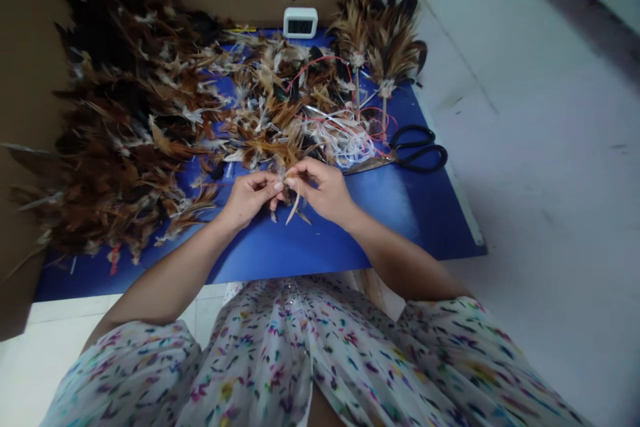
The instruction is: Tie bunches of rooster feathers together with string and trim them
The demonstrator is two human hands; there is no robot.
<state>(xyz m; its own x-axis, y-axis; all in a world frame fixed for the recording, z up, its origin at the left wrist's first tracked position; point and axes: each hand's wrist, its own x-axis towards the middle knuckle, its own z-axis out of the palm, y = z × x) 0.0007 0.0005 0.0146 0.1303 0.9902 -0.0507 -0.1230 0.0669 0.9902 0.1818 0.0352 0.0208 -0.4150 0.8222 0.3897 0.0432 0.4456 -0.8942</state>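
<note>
Between my two hands, over the blue table [320,248], is a small bunch of brown feathers [293,207] with pale quill ends hanging down. My left hand [253,197] pinches it from the left, thumb against the fingers. From the right, my right hand [323,190] pinches the same bunch close to the left fingertips. Just beyond the hands, loose brown feathers [265,120] are heaped on the table. White plastic strips [340,137] lie tangled past my right hand. The fingers partly hide the middle of the bunch.
Black-handled scissors [417,148] lie right of the strips. Two feather dusters [387,60] with thin sticks lie at the back right. A white digital clock [301,23] stands before a cardboard box [240,0]. A large feather pile [120,173] covers the left side. Red string [320,61] loops across the feathers.
</note>
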